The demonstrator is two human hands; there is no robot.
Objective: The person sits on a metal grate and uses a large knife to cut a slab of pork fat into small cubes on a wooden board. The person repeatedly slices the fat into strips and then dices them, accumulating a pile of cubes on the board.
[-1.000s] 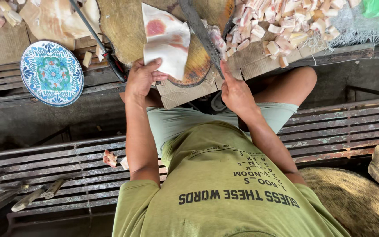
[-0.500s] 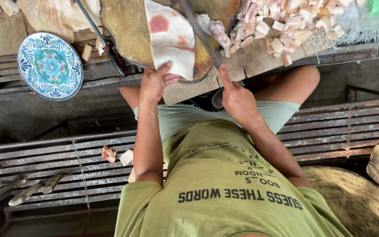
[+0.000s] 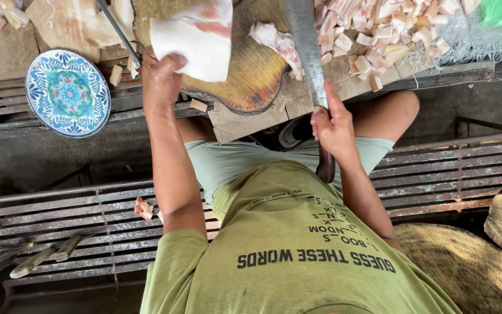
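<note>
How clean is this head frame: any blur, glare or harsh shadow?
Head view: light is soft and even, no glare; the slab of white meat in the left hand is smeared at its top edge; the cleaver in the right hand reads fairly sharp; dark shadow under the slatted bench.

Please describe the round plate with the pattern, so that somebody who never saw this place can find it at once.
Start at the round wooden chopping block at the top, where the left hand holds a pale slab of meat. Look to the side of that hand, past the forearm: the plate lies flat on the dark slatted bench. It alone has a blue, green and white flower pattern.
</note>
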